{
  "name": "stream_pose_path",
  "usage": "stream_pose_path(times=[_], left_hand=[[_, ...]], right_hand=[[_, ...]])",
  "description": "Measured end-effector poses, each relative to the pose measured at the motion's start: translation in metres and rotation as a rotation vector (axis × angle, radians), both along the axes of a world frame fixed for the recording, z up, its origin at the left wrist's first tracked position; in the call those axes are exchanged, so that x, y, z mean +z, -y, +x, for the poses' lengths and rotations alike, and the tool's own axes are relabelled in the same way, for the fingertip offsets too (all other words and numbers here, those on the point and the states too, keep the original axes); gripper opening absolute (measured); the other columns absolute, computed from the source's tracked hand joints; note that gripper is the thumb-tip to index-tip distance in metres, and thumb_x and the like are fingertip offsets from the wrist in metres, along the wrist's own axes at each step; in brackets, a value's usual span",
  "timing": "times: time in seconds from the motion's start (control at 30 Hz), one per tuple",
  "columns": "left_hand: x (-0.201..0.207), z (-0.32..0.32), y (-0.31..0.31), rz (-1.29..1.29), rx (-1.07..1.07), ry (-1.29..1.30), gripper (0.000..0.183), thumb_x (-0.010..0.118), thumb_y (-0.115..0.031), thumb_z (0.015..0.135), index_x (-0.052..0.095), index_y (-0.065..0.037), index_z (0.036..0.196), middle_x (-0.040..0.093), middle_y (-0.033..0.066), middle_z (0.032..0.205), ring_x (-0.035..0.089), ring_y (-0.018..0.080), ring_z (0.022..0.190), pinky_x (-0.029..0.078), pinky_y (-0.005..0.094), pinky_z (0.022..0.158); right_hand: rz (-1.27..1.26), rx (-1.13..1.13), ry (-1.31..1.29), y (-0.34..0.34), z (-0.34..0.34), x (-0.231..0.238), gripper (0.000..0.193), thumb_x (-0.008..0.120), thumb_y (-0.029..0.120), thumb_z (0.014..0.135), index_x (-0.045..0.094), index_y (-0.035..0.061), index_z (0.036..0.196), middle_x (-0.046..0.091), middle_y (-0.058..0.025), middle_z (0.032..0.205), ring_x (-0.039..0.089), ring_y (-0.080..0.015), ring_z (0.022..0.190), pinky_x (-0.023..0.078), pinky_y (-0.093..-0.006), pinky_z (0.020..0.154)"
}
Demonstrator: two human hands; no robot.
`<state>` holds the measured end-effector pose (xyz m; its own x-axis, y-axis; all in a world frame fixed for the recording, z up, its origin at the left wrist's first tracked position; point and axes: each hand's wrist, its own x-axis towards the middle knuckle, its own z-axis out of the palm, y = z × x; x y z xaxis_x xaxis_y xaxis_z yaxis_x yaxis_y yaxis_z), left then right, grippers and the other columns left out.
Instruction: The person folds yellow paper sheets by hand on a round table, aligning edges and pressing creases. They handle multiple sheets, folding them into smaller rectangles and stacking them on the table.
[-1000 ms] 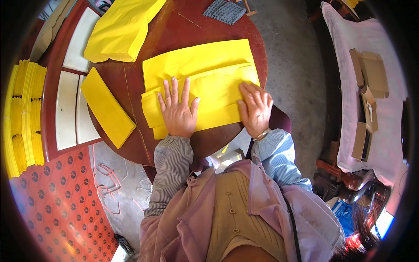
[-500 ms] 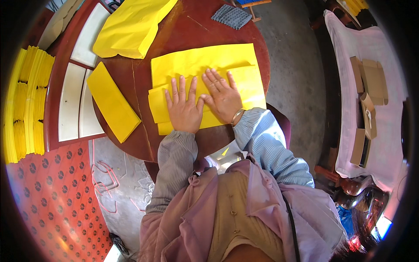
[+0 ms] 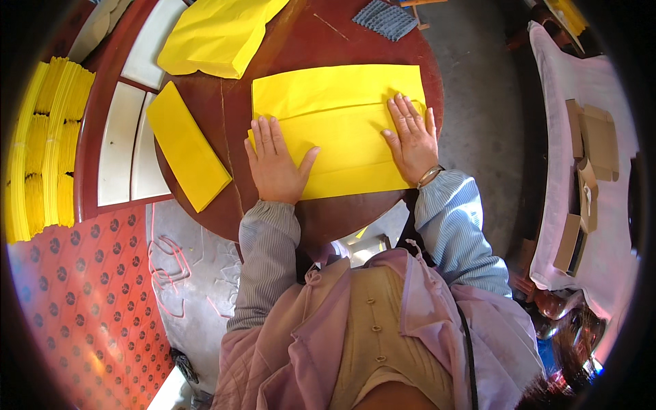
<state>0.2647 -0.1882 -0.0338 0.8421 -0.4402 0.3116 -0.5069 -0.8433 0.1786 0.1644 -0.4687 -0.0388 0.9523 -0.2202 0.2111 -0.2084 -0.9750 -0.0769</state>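
Note:
A folded yellow sheet (image 3: 342,140), of paper or thin fabric, lies flat on the round dark red table (image 3: 314,225) in front of me. Its near flap is turned up over the middle, leaving a crease across it. My left hand (image 3: 279,160) presses flat on its left end, thumb spread from the fingers. On the right end rests my right hand (image 3: 413,140), palm down with fingers stretched and a bangle at the wrist. To the left is a narrow folded yellow strip (image 3: 188,147). Farther back, a larger puffed yellow piece (image 3: 215,34) lies partly out of view.
Tall stacks of folded yellow pieces (image 3: 51,150) stand at far left, beside a red-framed cabinet with white panels (image 3: 117,143). A grey textured mat (image 3: 385,20) sits at the table's far edge. Opened cardboard boxes (image 3: 594,143) lie on a pink cloth (image 3: 553,89) at right.
My hands have slid apart from the middle of the folded sheet to its two ends. The flap now lies flatter. The whole view has shifted slightly.

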Motion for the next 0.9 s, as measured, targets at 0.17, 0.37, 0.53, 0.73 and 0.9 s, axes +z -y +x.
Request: stream_pose_path(times=[0.17,0.37,0.53,0.73,0.9], left_hand=[[-0.01,0.0,-0.003,-0.002,-0.006,0.021,0.102,0.06,-0.07,0.096,0.035,0.005,0.16,0.033,0.0285,0.168,0.027,0.041,0.159,0.021,0.056,0.129],[-0.009,0.006,-0.003,0.12,0.026,-0.08,0.102,0.054,-0.07,0.099,0.028,0.004,0.163,0.027,0.0272,0.171,0.02,0.04,0.162,0.018,0.0549,0.13],[0.018,-0.018,-0.013,-0.192,0.036,-0.008,0.079,0.066,-0.044,0.102,0.039,0.005,0.157,0.038,0.0264,0.165,0.032,0.039,0.156,0.025,0.0522,0.128],[0.022,-0.1,-0.011,-1.409,-0.003,-1.003,0.037,0.066,-0.019,0.104,0.061,0.003,0.133,0.065,0.0173,0.131,0.061,0.0283,0.122,0.048,0.038,0.11],[-0.001,-0.105,0.011,-1.195,-0.308,-1.223,0.037,0.049,-0.013,0.11,0.054,0.0,0.143,0.057,0.0173,0.146,0.05,0.0289,0.141,0.038,0.0378,0.124]], right_hand=[[0.002,-0.002,-0.025,0.002,0.001,-0.003,0.063,0.029,0.057,0.112,0.034,0.0244,0.166,0.03,0.0012,0.174,0.022,-0.0161,0.162,0.005,-0.0509,0.134],[0.126,-0.012,-0.05,-0.001,-0.001,0.0,0.057,0.029,0.05,0.114,0.039,0.0235,0.164,0.029,0.0037,0.174,0.022,-0.015,0.162,0.005,-0.051,0.134],[0.086,0.098,-0.035,0.029,0.024,0.028,0.038,0.054,0.033,0.106,0.067,0.0234,0.141,0.061,0.0001,0.15,0.049,-0.0188,0.144,0.026,-0.052,0.125],[0.294,0.085,-0.268,0.063,0.071,0.045,0.023,0.075,0.034,0.092,0.079,0.0222,0.111,0.075,-0.0012,0.118,0.06,-0.0247,0.124,0.043,-0.0532,0.104],[0.254,0.228,-0.329,0.074,0.086,0.063,0.029,0.083,0.039,0.084,0.078,0.0155,0.1,0.075,-0.0009,0.112,0.056,-0.0297,0.121,0.045,-0.0517,0.098]])
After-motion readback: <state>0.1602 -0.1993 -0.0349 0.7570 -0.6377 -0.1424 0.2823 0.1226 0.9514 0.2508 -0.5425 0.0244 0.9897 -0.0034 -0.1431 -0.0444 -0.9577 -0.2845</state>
